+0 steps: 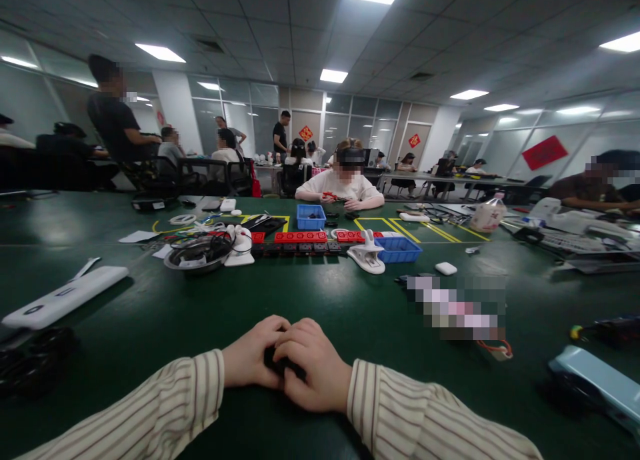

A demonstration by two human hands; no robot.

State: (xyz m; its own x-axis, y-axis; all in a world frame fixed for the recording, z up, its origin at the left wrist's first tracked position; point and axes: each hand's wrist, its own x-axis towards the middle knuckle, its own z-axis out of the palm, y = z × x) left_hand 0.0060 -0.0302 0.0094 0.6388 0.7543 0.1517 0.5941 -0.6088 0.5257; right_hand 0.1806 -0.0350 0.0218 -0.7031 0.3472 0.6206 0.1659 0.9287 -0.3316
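Close together over the near middle of the green table [210,313] are my left hand [255,353] and my right hand [315,363]. Both are closed around a small black object [284,363], mostly covered by the fingers, so its kind does not show. My right hand lies over its top and near side, its fingers reaching across to my left hand. From the left, my left hand grips the other end. Striped sleeves cover both my forearms.
Beyond my hands stand a metal bowl [193,255] of cables, red blocks [300,238], a white clip [367,253] and two blue bins [399,249] [311,217]. A white power strip [67,297] lies left; a light blue case [597,383] lies right. Someone [345,180] sits opposite.
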